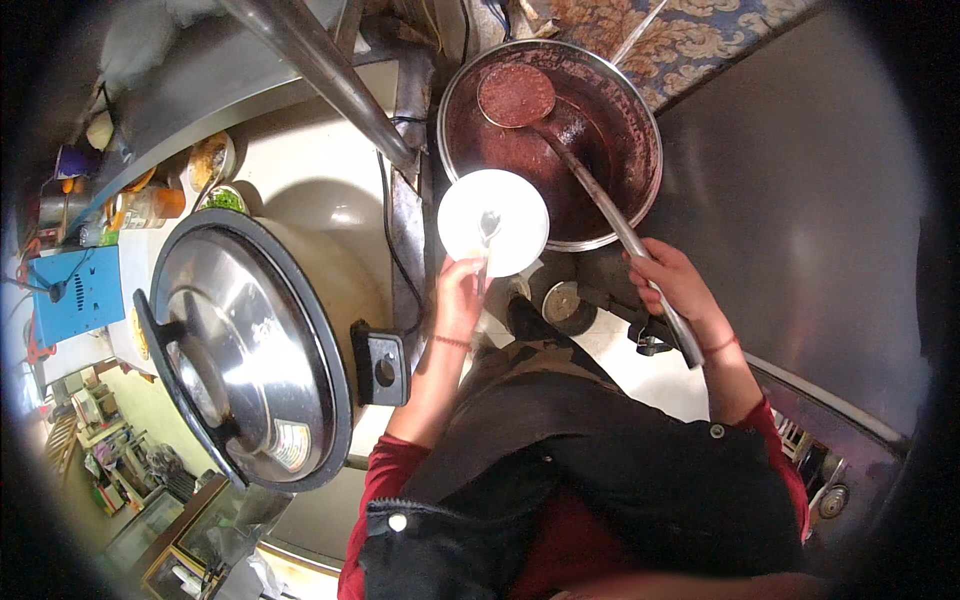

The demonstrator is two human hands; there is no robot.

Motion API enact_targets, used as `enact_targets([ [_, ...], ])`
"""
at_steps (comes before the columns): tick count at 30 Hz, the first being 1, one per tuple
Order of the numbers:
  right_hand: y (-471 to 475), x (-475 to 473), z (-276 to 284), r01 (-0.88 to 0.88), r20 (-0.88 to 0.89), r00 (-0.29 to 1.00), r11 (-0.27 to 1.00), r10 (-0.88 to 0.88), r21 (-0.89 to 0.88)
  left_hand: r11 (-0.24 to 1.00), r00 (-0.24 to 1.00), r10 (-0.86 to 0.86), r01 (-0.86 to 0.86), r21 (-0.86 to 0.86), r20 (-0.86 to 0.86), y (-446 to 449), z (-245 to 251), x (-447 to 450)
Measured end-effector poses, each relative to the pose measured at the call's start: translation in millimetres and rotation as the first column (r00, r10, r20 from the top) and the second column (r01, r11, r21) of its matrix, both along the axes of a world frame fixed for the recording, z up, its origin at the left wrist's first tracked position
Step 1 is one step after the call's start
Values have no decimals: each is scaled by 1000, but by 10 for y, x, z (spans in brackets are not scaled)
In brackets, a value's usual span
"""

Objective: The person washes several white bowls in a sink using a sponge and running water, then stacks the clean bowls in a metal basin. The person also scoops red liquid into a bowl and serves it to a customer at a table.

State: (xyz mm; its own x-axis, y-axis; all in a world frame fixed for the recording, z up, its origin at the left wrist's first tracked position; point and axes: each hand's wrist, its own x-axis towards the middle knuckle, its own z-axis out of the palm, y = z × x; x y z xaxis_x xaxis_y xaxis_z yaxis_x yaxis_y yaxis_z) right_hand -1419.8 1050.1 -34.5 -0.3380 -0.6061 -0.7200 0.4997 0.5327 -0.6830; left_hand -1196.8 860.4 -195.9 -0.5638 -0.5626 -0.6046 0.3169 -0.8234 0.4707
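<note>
My left hand (459,291) holds a white bowl (525,217) by its near edge, together with a spoon (489,225) that lies over the bowl. In my right hand (671,281) is the long handle of a metal ladle (596,191). The ladle's round head, full of reddish-brown porridge or thick soup (516,94), is over the far left part of a large metal pot (651,154). More of the same dark red food lies inside the pot, and residue coats its wall. The bowl overlaps the pot's near left rim in view.
To my left stands a large cooker with a shiny lid (255,352) and a black side handle (386,369). A metal pipe (330,82) slants above the white counter (330,154). A steel surface (795,225) lies to the right. Near my feet is a round container (568,306).
</note>
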Motion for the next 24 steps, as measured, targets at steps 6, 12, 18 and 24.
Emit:
enact_targets([
  [6, 546, 403, 886, -10, -106, 994, 999, 15, 50, 997, 990, -45, 36, -66, -130, -78, -130, -357],
  [12, 944, 831, 1130, -30, -158, 986, 988, 55, 153, 997, 986, -38, 26, -75, -161, -80, -116, -501],
  [18, 1300, 1057, 872, -313, -732, 530, 901, 427, 299, 997, 979, -36, 22, -73, -202, -63, -169, -395],
  [24, 1515, 1110, 767, -250, -879, 237, 900, 415, 357, 998, 975, -29, 15, -65, -222, -89, -241, -363],
])
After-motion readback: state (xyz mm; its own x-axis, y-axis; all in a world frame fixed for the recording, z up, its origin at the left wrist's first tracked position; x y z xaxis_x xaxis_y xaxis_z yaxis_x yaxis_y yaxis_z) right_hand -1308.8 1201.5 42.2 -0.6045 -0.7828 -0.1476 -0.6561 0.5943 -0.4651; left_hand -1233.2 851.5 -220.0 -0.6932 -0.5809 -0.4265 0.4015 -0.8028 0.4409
